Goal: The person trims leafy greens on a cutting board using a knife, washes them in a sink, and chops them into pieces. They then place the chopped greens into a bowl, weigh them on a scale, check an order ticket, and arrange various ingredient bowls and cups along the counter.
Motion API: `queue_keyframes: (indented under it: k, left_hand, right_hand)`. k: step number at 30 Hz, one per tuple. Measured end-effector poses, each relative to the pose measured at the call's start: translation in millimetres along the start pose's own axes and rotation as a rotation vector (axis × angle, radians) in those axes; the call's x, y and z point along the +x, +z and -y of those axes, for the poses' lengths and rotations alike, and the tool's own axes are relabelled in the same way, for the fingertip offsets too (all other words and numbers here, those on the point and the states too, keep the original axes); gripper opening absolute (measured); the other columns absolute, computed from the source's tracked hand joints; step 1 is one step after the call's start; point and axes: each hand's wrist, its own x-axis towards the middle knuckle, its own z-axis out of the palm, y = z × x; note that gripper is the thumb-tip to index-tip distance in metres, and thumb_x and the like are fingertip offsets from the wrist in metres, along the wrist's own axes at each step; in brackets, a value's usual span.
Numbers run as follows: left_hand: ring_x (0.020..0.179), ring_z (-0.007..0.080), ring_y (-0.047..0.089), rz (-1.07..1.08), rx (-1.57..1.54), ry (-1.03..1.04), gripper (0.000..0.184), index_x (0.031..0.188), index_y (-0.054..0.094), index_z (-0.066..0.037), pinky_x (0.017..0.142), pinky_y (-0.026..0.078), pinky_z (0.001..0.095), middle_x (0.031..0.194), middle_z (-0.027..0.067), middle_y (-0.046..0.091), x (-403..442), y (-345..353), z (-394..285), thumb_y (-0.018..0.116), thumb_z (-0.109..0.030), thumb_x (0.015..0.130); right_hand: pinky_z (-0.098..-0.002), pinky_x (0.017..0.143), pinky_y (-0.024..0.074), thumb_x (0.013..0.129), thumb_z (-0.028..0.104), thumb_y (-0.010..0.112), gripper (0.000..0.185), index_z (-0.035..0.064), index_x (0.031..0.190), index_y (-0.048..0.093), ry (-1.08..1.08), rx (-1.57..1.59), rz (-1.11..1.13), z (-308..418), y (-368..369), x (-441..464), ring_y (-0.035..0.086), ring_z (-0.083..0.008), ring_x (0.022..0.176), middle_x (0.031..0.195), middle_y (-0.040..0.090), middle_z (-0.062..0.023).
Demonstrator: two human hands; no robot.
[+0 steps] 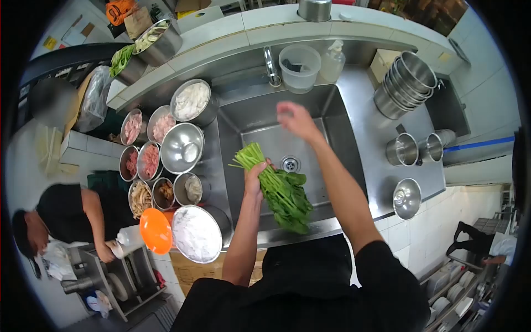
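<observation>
A bunch of leafy greens [282, 191] is held over the near part of the steel sink [326, 193], stems toward the upper left and leaves toward the lower right. My left hand [255, 178] is wrapped round the stems. Higher up, over the far part of the sink, my right hand [296, 119] is raised and touches nothing visible; its fingers are blurred by motion. The drain [290, 164] shows in the sink floor between my arms. At the back edge stands the faucet [271, 69].
Left of the sink are several metal bowls of raw meat [150, 160], a bowl of white powder [197, 233] and an orange bowl [156, 231]. Stacked pots [406, 83] stand right. A clear tub [299, 66] sits behind. A co-worker [69, 216] is at left, another person at far right.
</observation>
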Motion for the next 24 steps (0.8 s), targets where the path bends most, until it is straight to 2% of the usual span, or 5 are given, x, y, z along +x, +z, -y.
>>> queue_keyframes:
  k: [5, 9, 15, 21, 24]
  left_hand:
    - [0.074, 0.0205, 0.061, -0.145, 0.139, -0.042, 0.025, 0.100, 0.054, -0.002, 0.063, 0.054, 0.0348, 0.083, 0.0092, 0.059, 48.3, 2.0, -5.9, 0.061, -0.012, 0.078]
    - [0.066, 0.0194, 0.060, -0.209, 0.220, -0.023, 0.025, 0.096, 0.054, -0.002, 0.059, 0.051, 0.0322, 0.081, 0.0076, 0.058, 81.6, 4.9, -1.0, 0.064, -0.003, 0.073]
    - [0.071, 0.0181, 0.061, -0.117, 0.506, 0.252, 0.032, 0.100, 0.054, -0.001, 0.062, 0.050, 0.0315, 0.086, 0.0087, 0.060, 128.8, 53.0, 10.8, 0.062, 0.002, 0.069]
    - [0.075, 0.0200, 0.064, -0.034, 0.771, 0.103, 0.031, 0.098, 0.058, -0.002, 0.065, 0.054, 0.0350, 0.085, 0.0106, 0.064, 178.4, 79.8, 34.2, 0.065, 0.001, 0.068]
    - [0.075, 0.0238, 0.065, 0.159, 0.318, -0.359, 0.031, 0.100, 0.059, 0.002, 0.068, 0.055, 0.0375, 0.087, 0.0135, 0.065, 191.6, 56.7, 24.4, 0.068, -0.014, 0.075]
  right_hand:
    - [-0.0363, 0.093, 0.0441, 0.076, 0.027, 0.068, 0.054, 0.0023, 0.122, 0.054, -0.092, -0.091, -0.315, -59.8, 33.4, 125.6, 0.055, -0.0286, 0.112, 0.123, 0.055, -0.0194]
    - [-0.0352, 0.102, 0.0367, 0.084, 0.044, 0.058, 0.063, 0.0031, 0.131, 0.048, -0.002, -0.839, 0.525, -60.3, 57.0, 125.0, 0.046, -0.0306, 0.124, 0.134, 0.048, -0.0175]
    - [-0.0373, 0.098, 0.0397, 0.092, 0.053, 0.047, 0.064, 0.0055, 0.135, 0.042, 0.452, 0.791, -0.210, -77.6, 30.8, 16.9, 0.048, -0.0208, 0.118, 0.132, 0.048, -0.0122]
    - [-0.0358, 0.094, 0.0429, 0.092, 0.048, 0.050, 0.061, 0.0059, 0.135, 0.042, 0.434, 0.871, -0.003, -109.4, -17.0, -21.0, 0.054, -0.0226, 0.109, 0.125, 0.054, -0.0103]
    - [-0.0316, 0.088, 0.0460, 0.089, 0.030, 0.058, 0.054, 0.0038, 0.133, 0.043, 0.390, 0.769, -0.001, -110.7, -48.3, -30.9, 0.056, -0.0161, 0.099, 0.121, 0.056, -0.0101]
